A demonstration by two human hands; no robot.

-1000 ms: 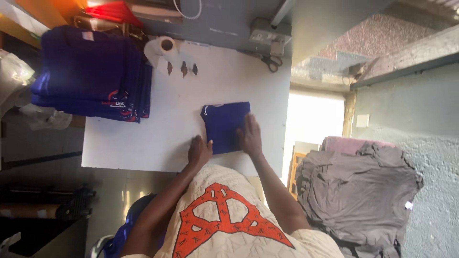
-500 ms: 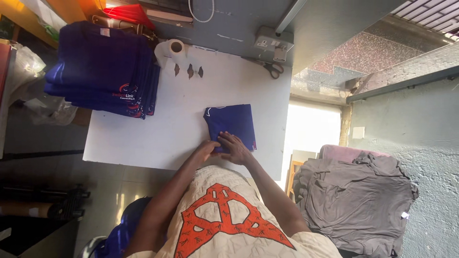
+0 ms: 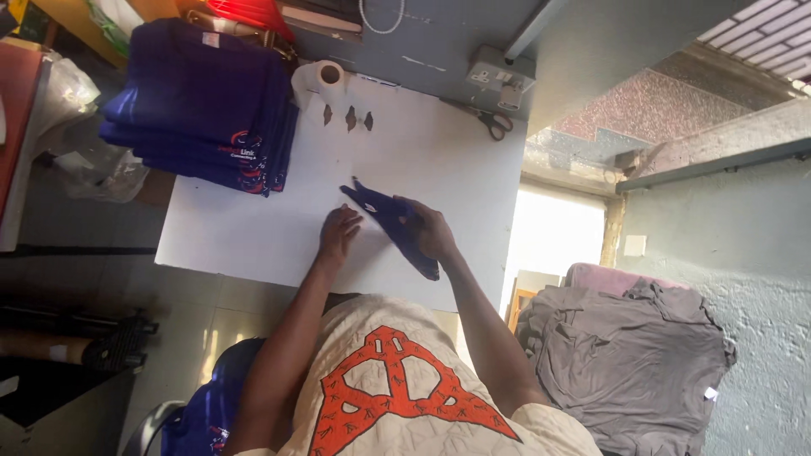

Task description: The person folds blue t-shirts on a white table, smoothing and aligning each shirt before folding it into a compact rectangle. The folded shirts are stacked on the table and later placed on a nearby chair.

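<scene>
Gripping folded blue garment (image 3: 390,221), right hand (image 3: 429,230) fingers closed on it; left hand (image 3: 338,234) flat on white table (image 3: 253,236).

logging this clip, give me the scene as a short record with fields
surface: white table
left hand: left hand flat on the table beside the folded navy garment
right hand: right hand grips the folded navy garment, lifted edge-on
far left: stack of navy shirts
far edge: paper roll, scissors
off table, right: grey cloth pile
</scene>
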